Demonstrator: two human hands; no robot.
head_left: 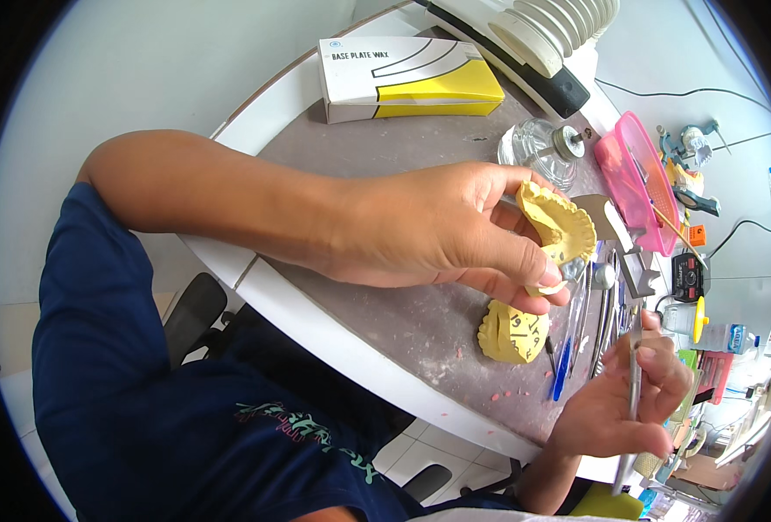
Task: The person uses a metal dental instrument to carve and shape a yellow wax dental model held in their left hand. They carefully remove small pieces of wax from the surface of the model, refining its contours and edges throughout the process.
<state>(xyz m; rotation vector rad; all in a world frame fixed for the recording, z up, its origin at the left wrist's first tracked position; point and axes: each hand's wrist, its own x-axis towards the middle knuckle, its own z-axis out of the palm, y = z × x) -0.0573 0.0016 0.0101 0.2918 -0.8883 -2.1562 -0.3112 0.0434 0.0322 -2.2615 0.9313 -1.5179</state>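
Observation:
My left hand (437, 228) is closed around a yellow plaster dental cast (568, 228), its thumb on the near side and fingers behind. The cast's tooth-edged arch faces up and to the right, and a greyish, shiny patch shows near my thumb. Just below it, a second yellow dental cast (514, 334) with dark handwriting lies on the table. At the lower right my right hand (616, 413) grips a slim metal hand instrument (635, 383) between thumb and fingers, apart from the cast. The instrument's working tip is hard to make out.
A blue pen (563, 369) and several metal tools (604, 320) lie between my hands. Beyond stand a glass spirit lamp (529, 146), a bent metal stand (636, 271), a pink basket (637, 178) and a white-and-yellow box (411, 83). Pink crumbs dot the grey tabletop (385, 317).

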